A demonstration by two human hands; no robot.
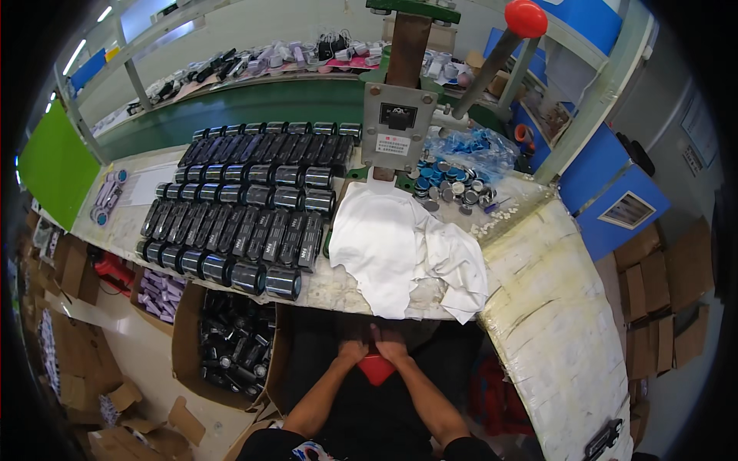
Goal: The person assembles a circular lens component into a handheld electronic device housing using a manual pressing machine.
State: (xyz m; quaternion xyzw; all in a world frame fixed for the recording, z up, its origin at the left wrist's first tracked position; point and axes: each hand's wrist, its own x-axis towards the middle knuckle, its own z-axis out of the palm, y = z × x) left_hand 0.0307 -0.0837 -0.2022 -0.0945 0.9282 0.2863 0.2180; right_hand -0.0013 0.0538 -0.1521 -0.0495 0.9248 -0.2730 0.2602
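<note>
My left hand (354, 350) and my right hand (390, 346) are low between my legs, just below the front edge of the workbench. They lie close together on either side of a red surface (376, 369), which could be part of a seat; I cannot make out its kind. Shadow under the bench hides most of the fingers, so any grip is not visible. Above them, a crumpled white cloth (384, 250) drapes over the bench edge. Behind it stands a lever press (396, 127) with a red ball-tipped handle (526, 18). Rows of black cylindrical devices (261, 234) cover the bench to the left.
Blue and silver round caps (453, 184) are heaped right of the press beside a plastic bag (488, 150). A cardboard box (184, 346) of black parts stands on the floor at left. A green conveyor belt (307, 98) runs behind. A blue bin (615, 200) stands right.
</note>
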